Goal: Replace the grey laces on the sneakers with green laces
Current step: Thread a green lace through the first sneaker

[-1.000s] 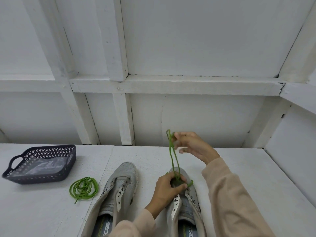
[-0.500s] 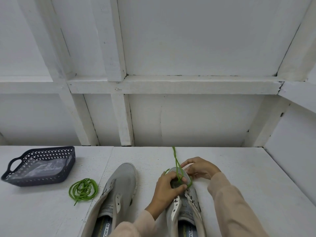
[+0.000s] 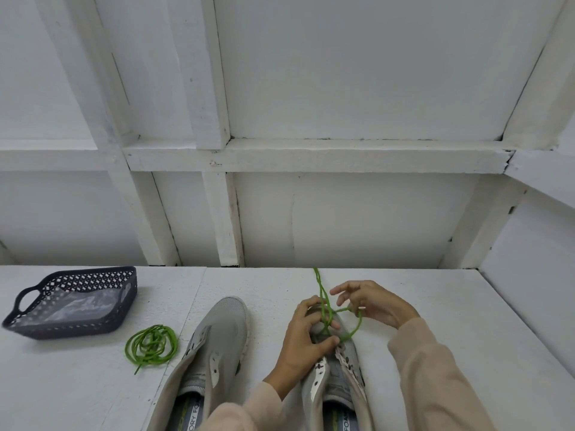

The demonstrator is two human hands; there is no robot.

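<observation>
The left hand (image 3: 306, 335) curled over the sneaker (image 3: 342, 368) toe, thumb pinching the green lace (image 3: 357, 326); the right hand (image 3: 373, 303), fingers half-curled, hooked a loop of it.

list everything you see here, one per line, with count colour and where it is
basket: one, dark blue-grey, far left on the table
plastic bag: one, clear, inside the basket
coiled lace: one, green, on the table between the basket and the unlaced sneaker
unlaced sneaker: one, grey, left of the hands
second sneaker: one, grey, under the hands
threaded lace: one, green, at the second sneaker's toe end
table: one, white, under everything
wall: one, white with beams, behind the table
sleeves: two, pale pink, on both forearms
left hand: one, grips the second sneaker's toe, thumb on the threaded lace
right hand: one, holds a loop of the threaded lace
</observation>
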